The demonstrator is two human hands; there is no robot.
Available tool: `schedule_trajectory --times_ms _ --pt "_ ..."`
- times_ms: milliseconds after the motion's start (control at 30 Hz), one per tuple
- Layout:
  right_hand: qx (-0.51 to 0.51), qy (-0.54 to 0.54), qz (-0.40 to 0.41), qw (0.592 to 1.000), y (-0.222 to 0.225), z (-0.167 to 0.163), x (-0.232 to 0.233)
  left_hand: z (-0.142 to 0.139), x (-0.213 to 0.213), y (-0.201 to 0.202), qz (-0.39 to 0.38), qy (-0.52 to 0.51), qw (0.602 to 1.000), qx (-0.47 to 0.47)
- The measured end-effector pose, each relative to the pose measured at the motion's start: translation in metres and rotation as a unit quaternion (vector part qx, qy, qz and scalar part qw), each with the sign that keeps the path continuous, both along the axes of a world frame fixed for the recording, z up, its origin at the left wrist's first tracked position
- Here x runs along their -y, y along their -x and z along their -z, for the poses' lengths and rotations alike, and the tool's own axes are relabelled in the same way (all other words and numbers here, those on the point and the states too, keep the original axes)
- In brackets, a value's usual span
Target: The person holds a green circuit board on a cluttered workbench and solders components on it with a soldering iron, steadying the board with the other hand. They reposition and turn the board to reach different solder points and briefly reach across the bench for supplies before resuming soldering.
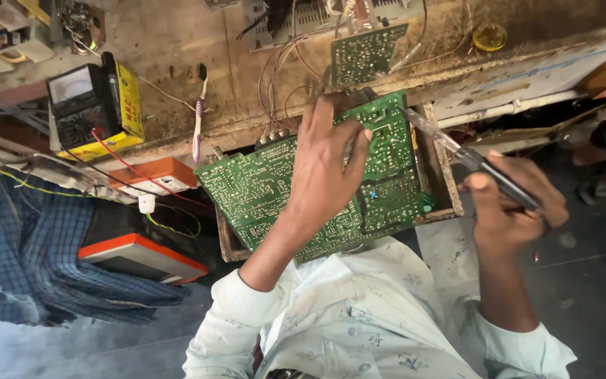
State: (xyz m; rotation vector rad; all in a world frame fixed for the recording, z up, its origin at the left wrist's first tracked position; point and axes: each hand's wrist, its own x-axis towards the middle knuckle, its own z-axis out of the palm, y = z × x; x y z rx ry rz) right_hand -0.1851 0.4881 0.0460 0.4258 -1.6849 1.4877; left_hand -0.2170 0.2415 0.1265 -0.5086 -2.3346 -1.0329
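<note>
Big green board under my two hands, soldering iron in the right one.

Going by size: one dusty tabletop (177,42) across the top, then one large green circuit board (261,189) sitting tilted on a wooden tray (450,189) just in front of it. My left hand (327,168) lies on the middle of that board, fingers curled over its far edge, gripping it. One smaller green board (366,52) stands behind, joined by a bunch of thin wires. One yellow-and-black analog meter (92,105) sits off to the left on the tabletop, with one toothbrush (198,116) near it. My right hand (513,203) is closed around one soldering iron (471,158), its tip touching the big board's right edge.
</note>
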Motion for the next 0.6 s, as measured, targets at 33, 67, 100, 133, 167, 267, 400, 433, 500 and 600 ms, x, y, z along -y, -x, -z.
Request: schedule_trajectory --times_ms 33,67,100,133,167,267,400,433,500,600 --pt "-0.025 -0.037 0.021 0.999 0.003 0.003 0.002 0.001 -0.002 0.002 0.005 -0.002 1.000 -0.015" --pt "-0.019 -0.054 0.028 0.998 0.002 0.005 0.001 0.003 -0.003 0.005 0.011 -0.005 0.999 -0.030" --pt "-0.014 -0.072 0.034 0.997 0.002 0.007 0.001 0.004 -0.004 0.006 0.006 -0.004 1.000 -0.021" --pt "0.017 -0.069 0.026 0.997 0.000 0.008 -0.001 0.005 -0.006 0.008 0.001 -0.004 1.000 -0.014" --pt "0.035 -0.064 0.016 0.997 -0.001 0.008 -0.001 0.005 -0.007 0.010 -0.004 -0.003 1.000 -0.008" --pt "0.063 -0.044 -0.014 0.997 -0.003 0.008 0.000 0.005 -0.009 0.014 -0.016 0.005 1.000 0.016" --pt "0.053 -0.075 -0.009 0.996 -0.003 0.005 0.002 0.005 -0.010 0.015 -0.015 0.006 1.000 0.009" --pt "0.046 -0.082 -0.007 0.996 -0.002 0.005 0.003 0.006 -0.010 0.016 -0.016 0.007 1.000 0.008" --pt "0.042 -0.091 -0.005 0.995 -0.002 0.003 0.003 0.008 -0.010 0.016 -0.019 0.008 1.000 0.000" --pt "0.051 -0.093 -0.005 0.994 -0.002 0.001 0.003 0.011 -0.010 0.018 -0.024 0.007 1.000 -0.009"
